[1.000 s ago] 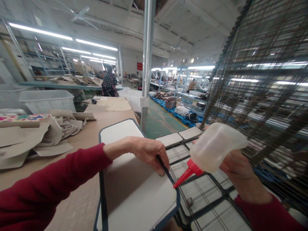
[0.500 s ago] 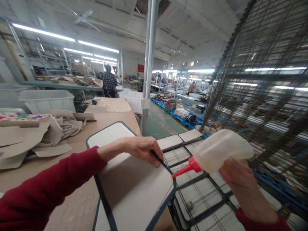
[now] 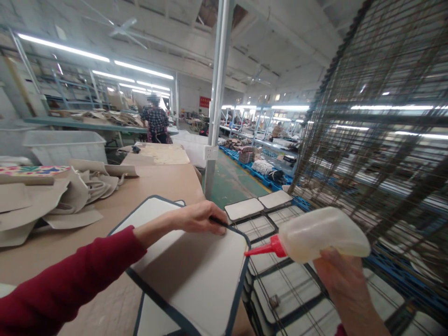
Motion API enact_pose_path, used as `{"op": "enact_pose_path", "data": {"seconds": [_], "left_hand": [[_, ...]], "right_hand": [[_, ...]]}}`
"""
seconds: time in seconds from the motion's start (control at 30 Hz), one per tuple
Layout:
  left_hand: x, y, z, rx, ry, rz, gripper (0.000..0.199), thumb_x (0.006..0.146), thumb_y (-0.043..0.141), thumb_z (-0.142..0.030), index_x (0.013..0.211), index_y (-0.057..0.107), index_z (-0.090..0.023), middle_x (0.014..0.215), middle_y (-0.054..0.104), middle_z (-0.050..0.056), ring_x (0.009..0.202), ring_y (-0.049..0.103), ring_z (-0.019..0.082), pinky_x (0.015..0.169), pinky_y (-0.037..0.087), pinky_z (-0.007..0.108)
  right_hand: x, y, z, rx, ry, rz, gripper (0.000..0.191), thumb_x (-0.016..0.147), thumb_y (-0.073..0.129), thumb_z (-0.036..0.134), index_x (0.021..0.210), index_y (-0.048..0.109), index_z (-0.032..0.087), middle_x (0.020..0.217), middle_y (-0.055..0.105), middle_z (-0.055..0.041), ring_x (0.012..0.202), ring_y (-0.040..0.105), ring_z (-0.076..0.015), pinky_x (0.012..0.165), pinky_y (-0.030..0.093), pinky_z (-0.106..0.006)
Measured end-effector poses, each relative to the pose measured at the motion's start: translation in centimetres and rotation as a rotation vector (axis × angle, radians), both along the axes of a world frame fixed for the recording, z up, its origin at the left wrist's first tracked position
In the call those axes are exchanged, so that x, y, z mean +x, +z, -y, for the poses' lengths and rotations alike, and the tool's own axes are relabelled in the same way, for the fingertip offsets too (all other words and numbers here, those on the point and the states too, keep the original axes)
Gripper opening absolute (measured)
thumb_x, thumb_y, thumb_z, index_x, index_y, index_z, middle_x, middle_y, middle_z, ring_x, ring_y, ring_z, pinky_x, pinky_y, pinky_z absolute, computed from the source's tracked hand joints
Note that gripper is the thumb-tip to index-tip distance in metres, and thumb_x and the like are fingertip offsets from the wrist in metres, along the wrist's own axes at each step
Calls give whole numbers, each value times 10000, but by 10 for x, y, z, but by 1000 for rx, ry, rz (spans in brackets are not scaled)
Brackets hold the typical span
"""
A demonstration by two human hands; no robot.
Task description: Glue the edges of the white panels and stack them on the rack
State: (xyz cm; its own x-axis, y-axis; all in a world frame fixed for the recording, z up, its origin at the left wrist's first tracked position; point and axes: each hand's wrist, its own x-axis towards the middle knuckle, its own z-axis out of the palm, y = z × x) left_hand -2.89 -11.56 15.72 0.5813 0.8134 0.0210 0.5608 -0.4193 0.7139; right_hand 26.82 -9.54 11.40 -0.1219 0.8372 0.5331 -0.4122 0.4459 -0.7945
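Note:
My left hand (image 3: 201,218) is closed on the far edge of a white panel with dark edging (image 3: 196,275), fingers pinching the rim. The panel is tilted above the table, and part of another such panel (image 3: 157,317) shows beneath it. In my right hand (image 3: 341,275) is a translucent squeeze bottle (image 3: 322,233), tipped nearly on its side, with pale liquid inside. Its red nozzle (image 3: 262,249) points left, the tip at the panel's right edge near the rounded corner. My right fingers are partly hidden behind the bottle.
A wire rack (image 3: 280,280) on the right holds several similar panels, with raised wire grids (image 3: 378,102) above. Beige cut pieces (image 3: 52,205) lie on the brown table (image 3: 154,182). A post (image 3: 212,140) stands ahead. Farther off is a person in a checked shirt (image 3: 157,122).
The panel has turned and tilted, its far left corner lower and further left. My left hand has shifted slightly left. The bottle has levelled, and its nozzle tip has moved a little left and up.

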Motion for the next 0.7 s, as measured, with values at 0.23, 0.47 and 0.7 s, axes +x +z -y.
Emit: {"op": "enact_pose_path", "data": {"seconds": [0.23,0.47,0.7], "left_hand": [[-5,-11,4,-29,44,54,277,797,588,-375,781,620,-100,650,462,-22,618,399,97,538,301,181],[-6,-15,9,-47,94,67,297,787,582,-400,713,585,-112,628,431,-26,616,379,104,545,288,200],[-8,-21,10,-61,110,99,360,775,581,-452,791,650,-100,635,488,-7,614,422,122,541,307,209]], "right_hand": [[-5,0,-4,68,-118,-112,328,605,822,299,895,675,257,791,702,-5,789,674,-198,731,587,-311],[-5,-12,-5,54,-47,-73,478,606,818,295,1050,650,239,763,702,-21,685,681,-203,743,584,-341],[-6,-12,-1,57,-63,-85,396,597,816,314,959,677,234,704,694,-17,695,685,-222,746,583,-363]]}}
